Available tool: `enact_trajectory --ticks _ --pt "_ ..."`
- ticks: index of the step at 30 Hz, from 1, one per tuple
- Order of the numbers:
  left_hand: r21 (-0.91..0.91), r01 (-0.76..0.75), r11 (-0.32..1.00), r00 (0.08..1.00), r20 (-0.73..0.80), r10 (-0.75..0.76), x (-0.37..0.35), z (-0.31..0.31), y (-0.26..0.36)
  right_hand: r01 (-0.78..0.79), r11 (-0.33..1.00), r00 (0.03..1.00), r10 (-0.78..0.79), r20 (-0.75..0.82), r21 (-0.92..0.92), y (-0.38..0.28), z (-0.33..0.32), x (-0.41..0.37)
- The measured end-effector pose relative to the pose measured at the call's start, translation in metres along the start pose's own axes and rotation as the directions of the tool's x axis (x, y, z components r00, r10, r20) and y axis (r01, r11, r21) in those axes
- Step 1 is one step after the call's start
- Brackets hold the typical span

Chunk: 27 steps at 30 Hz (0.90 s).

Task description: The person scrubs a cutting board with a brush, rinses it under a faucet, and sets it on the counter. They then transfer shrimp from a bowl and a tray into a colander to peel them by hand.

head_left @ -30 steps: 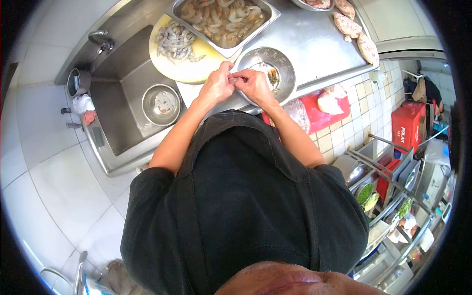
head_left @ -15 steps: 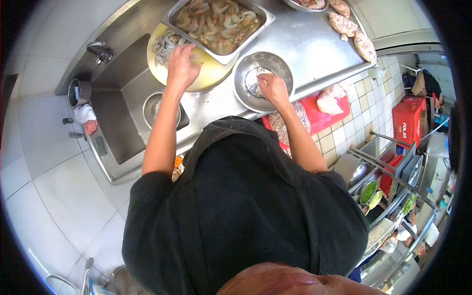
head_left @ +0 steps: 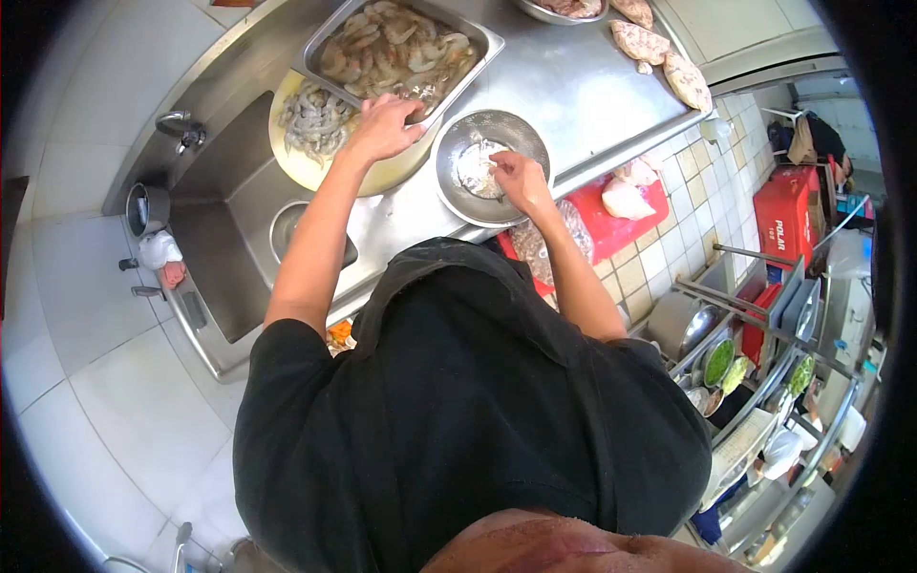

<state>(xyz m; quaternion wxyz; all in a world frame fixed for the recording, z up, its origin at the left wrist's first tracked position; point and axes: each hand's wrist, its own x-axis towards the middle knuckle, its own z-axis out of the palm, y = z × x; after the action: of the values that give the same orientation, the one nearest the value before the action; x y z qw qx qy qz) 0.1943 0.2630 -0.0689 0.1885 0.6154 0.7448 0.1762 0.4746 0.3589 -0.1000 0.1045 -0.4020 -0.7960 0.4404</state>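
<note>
My left hand [head_left: 387, 127] reaches over the near edge of a metal tray [head_left: 482, 59], its fingers apart and close to the unpeeled shrimp [head_left: 396, 48] in liquid. Left of it, a heap of grey peeled shrimp [head_left: 313, 122] lies on a round yellowish cutting board [head_left: 382, 180], partly under the tray. Over a perforated metal colander [head_left: 458, 196] my right hand [head_left: 521, 181] is closed in a pinch. Whatever its fingertips hold is too small to make out. Pale, translucent scraps [head_left: 476, 164] lie in the colander beneath it.
A sink [head_left: 224, 263] with a small metal bowl [head_left: 287, 229] and faucet [head_left: 181, 129] is at left. Meat pieces [head_left: 686, 81] lie at the counter's far right. Below the counter edge stands a red tray [head_left: 640, 212] with meat and a bag; shelving [head_left: 764, 315] is at right.
My left hand has moved from beside the peeled shrimp heap to the tray's near edge. My right hand stays at the colander, still pinched. The whole view has shifted slightly.
</note>
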Motion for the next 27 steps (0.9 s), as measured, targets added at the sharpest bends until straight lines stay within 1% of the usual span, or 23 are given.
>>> enact_trajectory --ticks 1,4,7,10,13,16,19,22,23,25,27 --pt "0.019 0.012 1.000 0.999 0.033 -0.013 0.002 0.000 -0.005 -0.001 1.000 1.000 0.001 0.001 0.023 -0.006 -0.001 0.003" --pt "-0.010 0.001 1.000 0.988 0.155 0.001 0.016 0.001 -0.020 0.063 0.995 0.998 -0.063 -0.005 0.077 -0.029 -0.002 0.013" --pt "0.030 -0.002 1.000 0.966 0.260 -0.006 0.026 -0.004 -0.021 0.108 0.993 0.994 -0.107 -0.014 0.056 -0.043 0.000 0.020" --pt "0.076 0.044 0.996 0.918 0.390 -0.070 0.038 -0.019 -0.011 0.059 0.991 0.997 -0.064 0.036 0.117 -0.044 0.002 0.025" --pt "0.080 0.085 0.993 0.882 0.458 -0.112 0.049 -0.019 -0.018 0.026 0.997 0.997 -0.031 0.069 0.075 -0.046 -0.001 0.022" --pt "-0.081 0.115 0.990 0.937 0.339 -0.081 0.042 -0.017 -0.019 0.043 0.990 0.999 -0.041 -0.013 0.138 -0.048 0.002 0.018" --pt "-0.150 0.035 0.988 0.988 0.155 -0.012 0.024 -0.016 -0.009 0.255 0.964 0.963 -0.246 -0.107 0.074 -0.054 0.006 0.021" --pt "-0.154 -0.026 0.988 0.999 0.016 0.029 0.015 -0.005 -0.008 0.292 0.954 0.950 -0.281 -0.137 0.070 -0.071 0.012 0.028" --pt "-0.124 -0.039 0.992 0.999 -0.015 0.037 0.013 -0.005 -0.009 0.346 0.938 0.927 -0.336 -0.164 0.033 -0.073 0.016 0.034" --pt "-0.062 -0.059 0.996 0.996 -0.075 0.054 0.002 -0.019 0.011 0.444 0.895 0.872 -0.443 -0.210 -0.043 -0.076 0.024 0.045" --pt "-0.118 -0.126 0.985 0.981 -0.161 0.107 -0.001 -0.023 0.018 0.521 0.851 0.803 -0.516 -0.298 -0.072 -0.085 0.027 0.051"
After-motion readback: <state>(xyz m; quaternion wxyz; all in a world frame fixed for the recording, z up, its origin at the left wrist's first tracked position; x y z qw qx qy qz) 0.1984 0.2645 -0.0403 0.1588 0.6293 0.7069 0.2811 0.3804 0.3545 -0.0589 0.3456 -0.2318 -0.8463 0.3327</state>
